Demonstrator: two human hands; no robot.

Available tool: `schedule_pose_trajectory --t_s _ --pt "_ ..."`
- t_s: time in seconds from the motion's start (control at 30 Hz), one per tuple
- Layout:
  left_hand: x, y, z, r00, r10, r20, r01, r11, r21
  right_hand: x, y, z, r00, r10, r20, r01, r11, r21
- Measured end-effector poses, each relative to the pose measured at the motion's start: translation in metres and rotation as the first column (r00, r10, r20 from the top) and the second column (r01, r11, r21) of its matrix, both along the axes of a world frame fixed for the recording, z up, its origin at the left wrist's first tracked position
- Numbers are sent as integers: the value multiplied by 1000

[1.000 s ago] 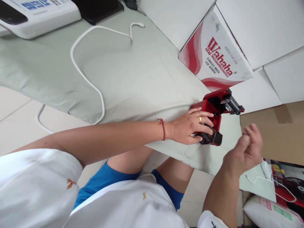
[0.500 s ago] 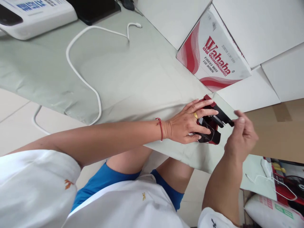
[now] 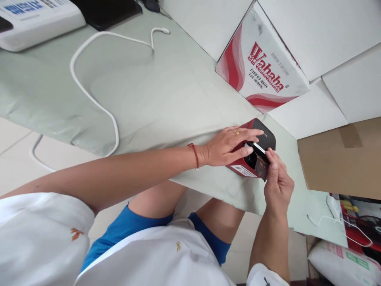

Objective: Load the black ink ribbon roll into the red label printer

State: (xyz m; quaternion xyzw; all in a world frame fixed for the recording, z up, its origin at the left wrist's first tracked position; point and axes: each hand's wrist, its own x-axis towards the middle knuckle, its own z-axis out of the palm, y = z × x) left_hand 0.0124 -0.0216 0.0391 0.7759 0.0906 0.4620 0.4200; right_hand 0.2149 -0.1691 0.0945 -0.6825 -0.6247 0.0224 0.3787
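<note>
A small red box (image 3: 244, 170) with black flaps stands on the table near its front edge, a white label low on its side. Its dark rounded flap (image 3: 266, 136) is bent over at the far side. My left hand (image 3: 228, 146) lies over the box, fingers stretched out across the rounded flap and thumb near the opening. At the right edge of the opening, my right hand (image 3: 278, 180) pinches a black flap (image 3: 262, 166) between thumb and fingers. Part of a dark item with a white strip (image 3: 259, 148) shows between the hands. What else is inside is hidden.
A white cable (image 3: 104, 106) curves over the table's left part. A white device (image 3: 44, 26) and a black flat item (image 3: 107, 14) lie at the back left. A Wahaha carton (image 3: 262, 67) and white boxes line the far side; a brown carton (image 3: 339, 159) stands right.
My right hand has moved left, close against the box. The rounded flap has folded over the top, and my left fingers now rest on it. The view has shifted slightly.
</note>
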Motion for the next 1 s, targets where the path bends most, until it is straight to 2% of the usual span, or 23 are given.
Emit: schedule_pose_trajectory --t_s 0.1,0.27,0.47,0.6,0.7,0.83,1.0 --pt "3 0 0 998 13 54 -10 998 -56 1 1 1 999 7 -54 -7 1000 6" --pt "8 1 1 996 78 52 -73 994 -82 0 3 -1 996 -17 -83 18 1000 15" --pt "4 6 -5 993 -23 119 27 999 -38 -8 7 -3 996 -56 -75 62 995 76" --pt "1 11 -9 995 38 97 -33 998 -54 -22 3 -2 998 -55 -34 59 991 121" --pt "3 17 -11 997 55 47 -44 978 -205 -34 -4 0 996 54 76 -66 983 168" --pt "9 19 -13 999 -41 -10 32 881 -472 -43 -11 0 934 233 270 -273 954 121" --pt "10 13 -10 991 -118 66 135 805 -578 -43 -12 1 909 254 330 -303 947 107"
